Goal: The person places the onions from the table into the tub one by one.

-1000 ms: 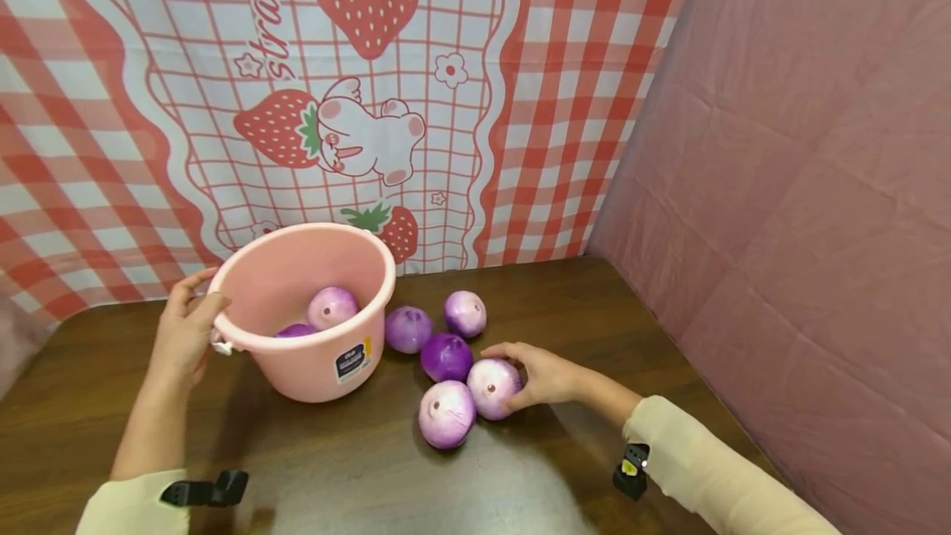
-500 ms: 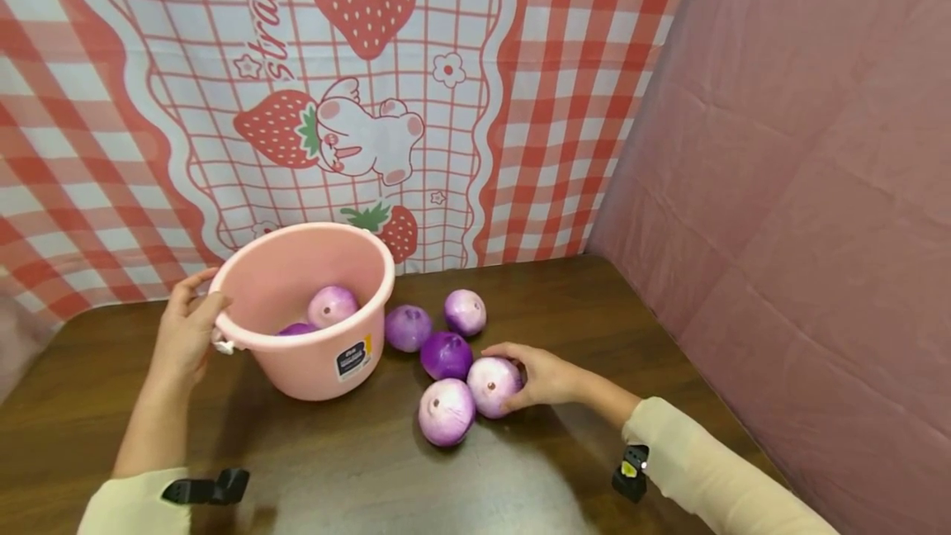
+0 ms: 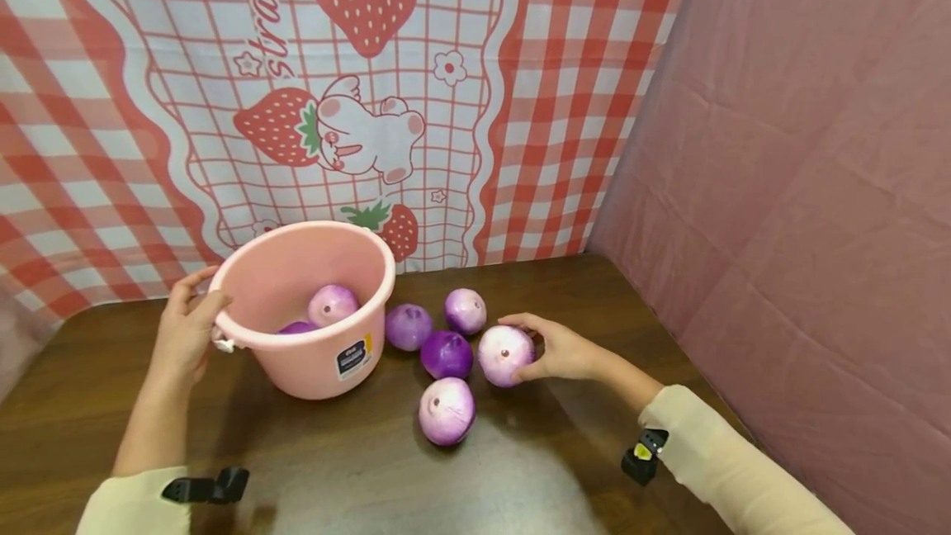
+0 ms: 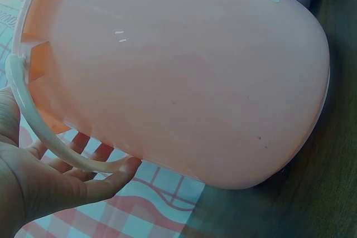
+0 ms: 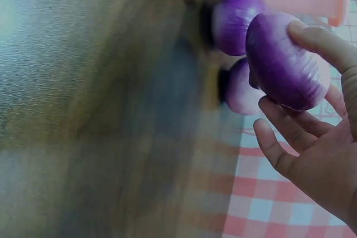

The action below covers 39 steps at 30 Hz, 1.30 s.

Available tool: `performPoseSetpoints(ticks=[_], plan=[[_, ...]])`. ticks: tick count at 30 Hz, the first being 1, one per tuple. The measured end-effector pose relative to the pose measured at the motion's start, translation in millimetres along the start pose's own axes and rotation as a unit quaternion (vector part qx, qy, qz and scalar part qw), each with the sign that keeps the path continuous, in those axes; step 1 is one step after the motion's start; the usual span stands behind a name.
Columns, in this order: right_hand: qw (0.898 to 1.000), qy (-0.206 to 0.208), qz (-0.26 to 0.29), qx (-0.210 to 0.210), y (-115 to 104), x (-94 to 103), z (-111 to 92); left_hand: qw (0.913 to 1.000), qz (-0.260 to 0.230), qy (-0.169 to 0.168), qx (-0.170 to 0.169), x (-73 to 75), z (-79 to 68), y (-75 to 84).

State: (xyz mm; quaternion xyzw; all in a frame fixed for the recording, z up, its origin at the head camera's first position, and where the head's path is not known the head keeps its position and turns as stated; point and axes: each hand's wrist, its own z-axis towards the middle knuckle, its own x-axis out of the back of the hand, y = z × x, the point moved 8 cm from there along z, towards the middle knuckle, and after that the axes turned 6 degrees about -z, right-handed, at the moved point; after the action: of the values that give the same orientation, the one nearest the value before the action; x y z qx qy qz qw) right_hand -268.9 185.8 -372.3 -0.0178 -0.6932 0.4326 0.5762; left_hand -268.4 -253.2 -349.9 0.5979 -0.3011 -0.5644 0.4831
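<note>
My left hand grips the rim of a pink bucket on its left side, thumb over the edge. In the left wrist view its fingers curl beneath the pale bucket handle. Two purple onions lie in the bucket, one pale-topped onion partly covering the other. My right hand holds a purple-and-white onion between thumb and fingers, right of the loose ones. In the right wrist view this held onion appears raised off the table.
Several loose onions lie right of the bucket: a dark purple onion, a lilac onion, a small pale onion and a nearer white-topped onion. Behind the wooden table hangs a checked strawberry cloth; a pink cloth hangs at right.
My right hand has lifted the onion away from the nearer white-topped one, moving it up and slightly right. The left hand and the bucket stay where they were.
</note>
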Motion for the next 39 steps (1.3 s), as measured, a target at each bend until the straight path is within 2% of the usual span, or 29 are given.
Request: performPoseSetpoints(ticks=[6, 14, 24, 30, 39], plan=[[1.0, 0.012, 0.027, -0.001, -5, 12.9, 4, 1.0, 0.001, -0.001, -0.001, -0.1, 0.0, 0.5], [0.999, 0.016, 0.035, 0.008, -20, 26.7, 17, 1.0, 0.001, -0.002, -0.004, 1.0, 0.0, 0.1], [0.997, 0.063, 0.045, 0.004, -44, 55.1, 36, 1.0, 0.0, -0.006, 0.0, 1.1, 0.7, -0.5], [0.996, 0.06, 0.058, 0.003, -55, 59.4, 44, 1.0, -0.004, -0.008, -0.005, 1.7, 0.4, -0.1], [0.998, 0.063, 0.023, -0.009, -69, 64.5, 60, 1.0, 0.001, -0.008, -0.005, 2.2, 1.1, -0.9]])
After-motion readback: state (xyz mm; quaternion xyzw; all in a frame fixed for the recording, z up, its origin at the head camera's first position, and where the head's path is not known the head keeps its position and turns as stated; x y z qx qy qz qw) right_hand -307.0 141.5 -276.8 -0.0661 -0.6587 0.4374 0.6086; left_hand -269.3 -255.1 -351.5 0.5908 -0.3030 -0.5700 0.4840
